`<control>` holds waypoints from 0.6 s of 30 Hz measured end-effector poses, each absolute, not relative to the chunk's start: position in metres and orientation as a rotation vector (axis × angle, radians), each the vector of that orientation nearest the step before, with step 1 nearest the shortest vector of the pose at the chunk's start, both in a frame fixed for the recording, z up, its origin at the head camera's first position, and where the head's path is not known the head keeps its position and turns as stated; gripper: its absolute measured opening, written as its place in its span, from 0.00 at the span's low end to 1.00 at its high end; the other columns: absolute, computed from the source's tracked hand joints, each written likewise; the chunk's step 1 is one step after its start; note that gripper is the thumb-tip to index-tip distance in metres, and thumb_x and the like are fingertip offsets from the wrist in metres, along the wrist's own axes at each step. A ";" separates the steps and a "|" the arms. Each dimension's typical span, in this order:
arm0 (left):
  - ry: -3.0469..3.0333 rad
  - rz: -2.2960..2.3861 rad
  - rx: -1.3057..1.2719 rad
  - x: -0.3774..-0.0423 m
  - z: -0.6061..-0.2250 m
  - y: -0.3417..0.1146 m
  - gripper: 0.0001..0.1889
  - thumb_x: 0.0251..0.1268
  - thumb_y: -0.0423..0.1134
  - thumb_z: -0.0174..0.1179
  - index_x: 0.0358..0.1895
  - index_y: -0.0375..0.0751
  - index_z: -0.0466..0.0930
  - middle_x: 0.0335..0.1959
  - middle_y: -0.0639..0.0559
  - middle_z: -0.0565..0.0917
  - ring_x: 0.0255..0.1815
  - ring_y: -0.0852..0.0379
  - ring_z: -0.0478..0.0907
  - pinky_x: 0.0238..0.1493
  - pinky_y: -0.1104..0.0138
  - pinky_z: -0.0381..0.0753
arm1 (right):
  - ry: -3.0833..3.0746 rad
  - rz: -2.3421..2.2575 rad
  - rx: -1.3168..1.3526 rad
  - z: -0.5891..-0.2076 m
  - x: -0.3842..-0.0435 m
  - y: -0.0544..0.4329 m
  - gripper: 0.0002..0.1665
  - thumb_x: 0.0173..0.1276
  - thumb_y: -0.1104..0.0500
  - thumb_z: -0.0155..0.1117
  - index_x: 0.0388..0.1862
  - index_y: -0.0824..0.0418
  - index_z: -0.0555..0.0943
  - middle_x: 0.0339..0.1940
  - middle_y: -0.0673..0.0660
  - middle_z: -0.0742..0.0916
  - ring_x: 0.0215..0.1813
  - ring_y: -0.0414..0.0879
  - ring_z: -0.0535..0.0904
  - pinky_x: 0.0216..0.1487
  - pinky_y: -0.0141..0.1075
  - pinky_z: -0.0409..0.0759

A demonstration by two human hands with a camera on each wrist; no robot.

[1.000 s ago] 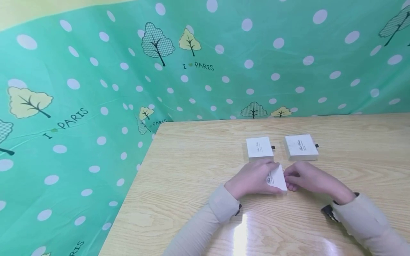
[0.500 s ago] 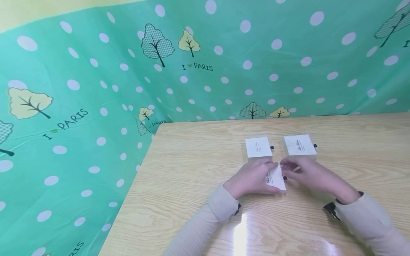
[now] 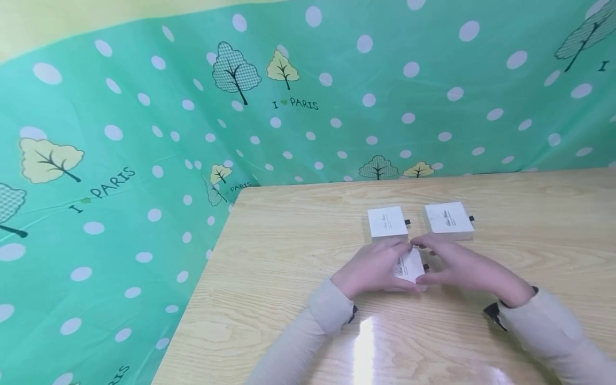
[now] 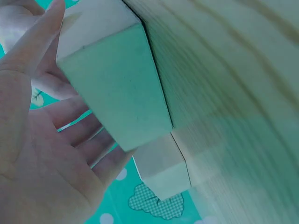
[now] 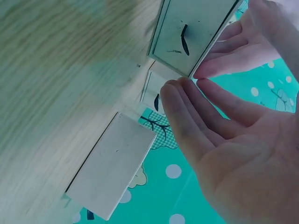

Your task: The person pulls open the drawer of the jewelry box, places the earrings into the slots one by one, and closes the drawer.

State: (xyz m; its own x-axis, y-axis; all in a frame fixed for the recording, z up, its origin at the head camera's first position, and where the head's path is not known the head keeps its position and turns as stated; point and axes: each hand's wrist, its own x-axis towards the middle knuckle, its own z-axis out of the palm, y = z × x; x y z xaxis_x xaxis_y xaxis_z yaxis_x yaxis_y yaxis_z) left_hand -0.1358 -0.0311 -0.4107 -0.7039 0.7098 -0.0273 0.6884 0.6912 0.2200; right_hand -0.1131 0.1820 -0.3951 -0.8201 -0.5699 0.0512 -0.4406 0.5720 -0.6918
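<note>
A small white drawer box (image 3: 409, 263) with dark script lettering on top lies on the table, its black ribbon tab (image 3: 425, 267) on the right side. My left hand (image 3: 368, 267) grips it from the left, fingers over the far edge and thumb along the near side. From the right, my right hand (image 3: 462, 267) spans the same box, thumb at the near corner and fingertips at the far corner, close to the left fingertips. In the right wrist view, the black tab (image 5: 185, 39) shows on the box's end face, with the right fingertips right at its edge.
Behind the held box stands a similar white box (image 3: 386, 221), and another white box (image 3: 448, 217) sits to its right, both with black tabs pointing right. The wooden table (image 3: 269, 235) backs onto a green dotted cloth (image 3: 308, 69).
My right hand has left the tab at the box's right side and spread, its fingers now at the far corner and thumb at the near corner. The left hand keeps its grip.
</note>
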 end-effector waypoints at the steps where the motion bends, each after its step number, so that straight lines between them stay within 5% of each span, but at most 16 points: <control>1: 2.789 0.295 1.149 -0.136 -0.411 -0.033 0.50 0.48 0.74 0.64 0.72 0.49 0.67 0.70 0.58 0.72 0.68 0.62 0.70 0.65 0.70 0.73 | 2.628 -1.072 -0.865 -0.395 -0.113 0.181 0.47 0.54 0.46 0.78 0.66 0.69 0.71 0.63 0.68 0.78 0.61 0.66 0.76 0.59 0.61 0.78; 9: 2.770 0.381 1.086 -0.135 -0.409 -0.051 0.47 0.49 0.70 0.68 0.72 0.52 0.68 0.70 0.59 0.71 0.65 0.64 0.71 0.60 0.71 0.76 | 2.681 -0.977 -0.884 -0.399 -0.113 0.176 0.46 0.48 0.53 0.82 0.64 0.68 0.73 0.60 0.62 0.80 0.61 0.58 0.75 0.60 0.56 0.78; 18: 2.729 0.351 1.014 -0.130 -0.402 -0.057 0.47 0.53 0.64 0.70 0.73 0.44 0.67 0.73 0.52 0.68 0.74 0.57 0.65 0.71 0.66 0.68 | 2.686 -0.922 -0.918 -0.402 -0.113 0.171 0.45 0.48 0.54 0.82 0.63 0.69 0.75 0.61 0.64 0.79 0.60 0.59 0.76 0.60 0.55 0.78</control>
State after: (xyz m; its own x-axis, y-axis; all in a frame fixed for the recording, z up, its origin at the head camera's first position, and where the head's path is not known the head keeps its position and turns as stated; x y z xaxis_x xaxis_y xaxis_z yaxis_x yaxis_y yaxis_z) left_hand -0.1304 -0.0568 -0.4023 -0.7415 0.6617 -0.1114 0.6119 0.7350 0.2922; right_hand -0.1126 0.1711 -0.4017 -0.7997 -0.5985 0.0485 -0.5021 0.6221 -0.6007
